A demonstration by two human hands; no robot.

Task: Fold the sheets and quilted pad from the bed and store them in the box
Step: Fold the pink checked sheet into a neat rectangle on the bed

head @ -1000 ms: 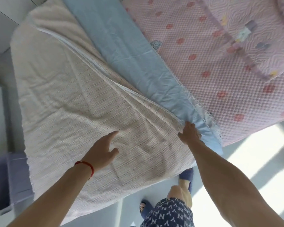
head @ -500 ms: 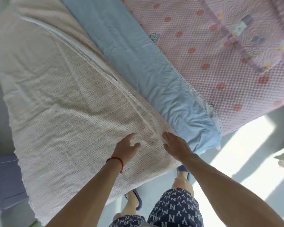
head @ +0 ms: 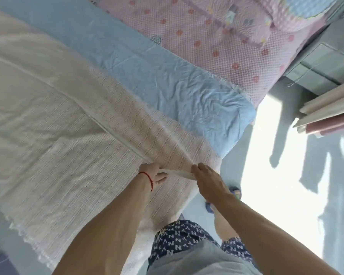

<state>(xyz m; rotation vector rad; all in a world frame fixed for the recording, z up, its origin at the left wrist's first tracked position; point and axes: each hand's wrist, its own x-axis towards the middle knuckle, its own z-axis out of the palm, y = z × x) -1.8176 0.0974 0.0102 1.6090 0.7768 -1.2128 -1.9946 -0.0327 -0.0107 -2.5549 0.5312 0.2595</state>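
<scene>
Hands side by side, left hand (head: 153, 173) and right hand (head: 205, 173) pinching beige sheet (head: 68, 155) edge, blue sheet (head: 167, 82) beyond them.

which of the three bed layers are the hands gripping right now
The beige woven sheet, nearest the person. The left hand and right hand pinch its folded edge. The blue sheet beside it and the pink quilted pad beyond lie untouched.

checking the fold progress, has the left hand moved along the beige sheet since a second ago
Yes. The left hand has moved right across the beige sheet to its folded edge, close beside the right hand.
</scene>
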